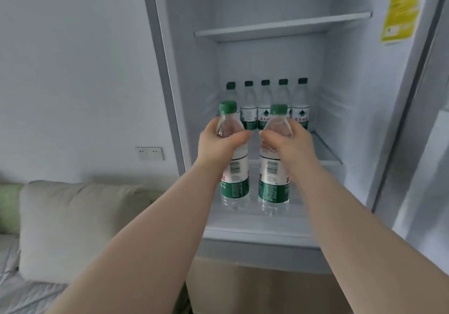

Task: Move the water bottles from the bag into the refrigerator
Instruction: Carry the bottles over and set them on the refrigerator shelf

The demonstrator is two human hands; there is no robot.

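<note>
Left hand (220,143) holds a clear plastic water bottle with green cap and green-white label (234,177). Right hand (284,141) holds a twin bottle (273,182). Fingers (239,139) are curled round each shoulder at frame centre, over the lower shelf (257,228) of the open white refrigerator (352,95).

Set both upright in front of the five-bottle back row (264,109) with a gap. Let go only once the bases sit flat.

Can't tell if the bases touch the shelf. Bag out of view, fingertips hidden behind the bottles.

Your left hand (220,141) is gripping the left bottle (235,170) near its top, and your right hand (285,142) is gripping the right bottle (273,177) just beside it. Both bottles are standing upright at the front of a shelf (255,227) in the open fridge (352,95). Five more bottles (264,112) are standing in a row at the back.
</note>
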